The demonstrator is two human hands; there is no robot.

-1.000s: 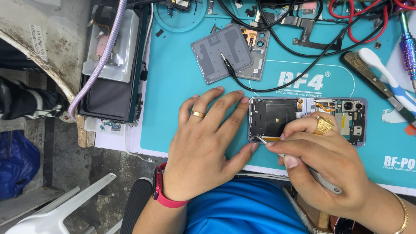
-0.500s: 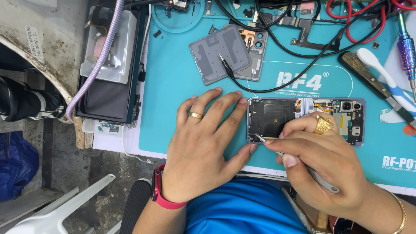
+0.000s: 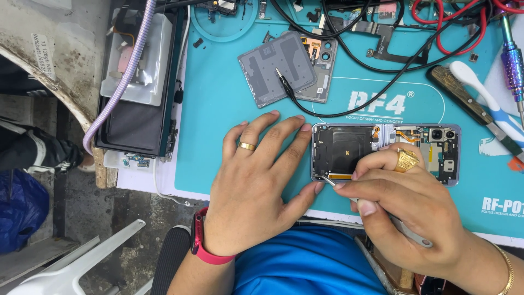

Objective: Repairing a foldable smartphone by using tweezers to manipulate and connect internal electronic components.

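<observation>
An opened phone [image 3: 349, 143] with its back cover off lies on a teal work mat [image 3: 218, 136], dark coil plate and camera modules exposed. My left hand [image 3: 256, 180], wearing a gold ring and a pink wristband, lies flat on the mat with its fingertips against the phone's left edge. My right hand [image 3: 409, 213], with a large gold ring and a bracelet, pinches metal tweezers [image 3: 406, 230]. Their tips touch the phone's lower left corner, next to my left thumb.
A grey phone back panel [image 3: 275, 68] with a black probe lead lies farther up the mat. Red and black cables [image 3: 436, 33] run across the top. A brush, a knife-like tool and a purple screwdriver [image 3: 513, 65] lie at the right. A dark tray with a white box [image 3: 136, 93] stands left.
</observation>
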